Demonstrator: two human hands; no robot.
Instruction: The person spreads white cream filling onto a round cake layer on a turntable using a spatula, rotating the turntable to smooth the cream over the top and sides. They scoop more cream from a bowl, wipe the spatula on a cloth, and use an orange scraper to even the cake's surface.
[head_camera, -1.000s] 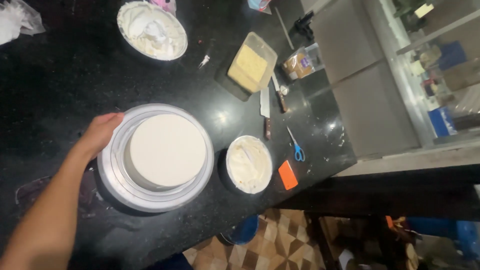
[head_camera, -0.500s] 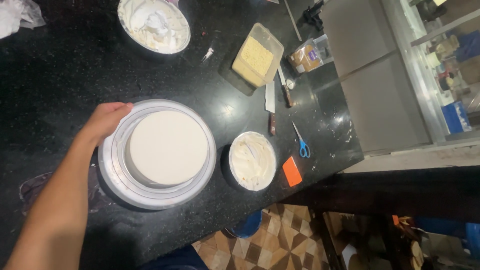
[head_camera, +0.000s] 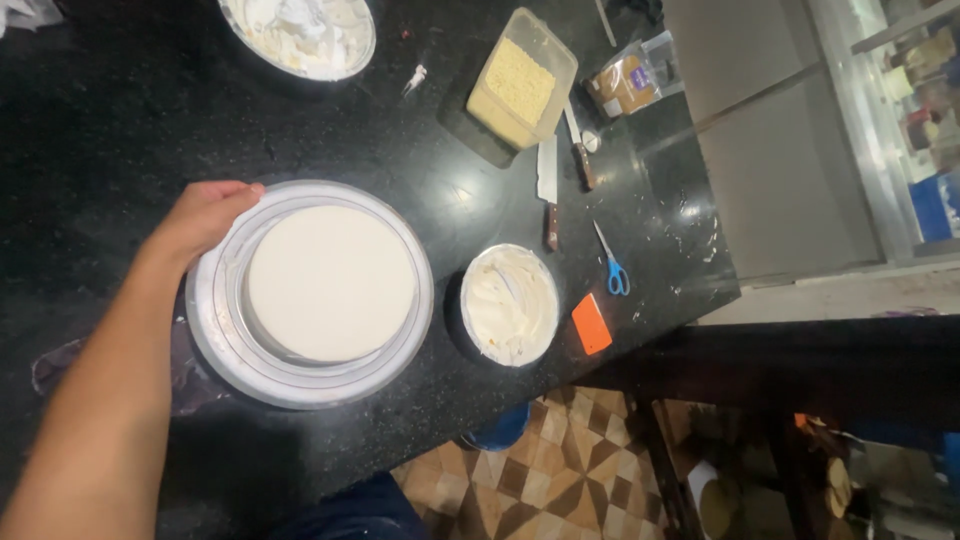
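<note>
Left hand (head_camera: 205, 215) at far-left rim of round white turntable (head_camera: 225, 330), fingers curled together over the edge, thumb side on top, gripping rim. Forearm runs down to lower-left corner. Right hand out of frame.

On turntable, centred: round white cake board or frosted cake (head_camera: 330, 283), flat top, smooth; can't tell which. Turntable sits on black stone counter (head_camera: 120, 120), near its front edge, left of centre.

Just right of turntable, apart from it: small bowl of white cream (head_camera: 510, 305). Orange scraper (head_camera: 591, 324) beside bowl, near counter edge. Blue-handled scissors (head_camera: 612, 265) a bit beyond scraper. Knife w/ brown handle (head_camera: 548, 190) further back, blade pointing away.

Far side: clear rectangular tub of pale crumbs (head_camera: 520, 85), small packet (head_camera: 625, 82) to its right. Large bowl of white cream (head_camera: 300, 35) at top edge, partly cut off.

Patterned tile floor (head_camera: 560, 470) below counter.
</note>
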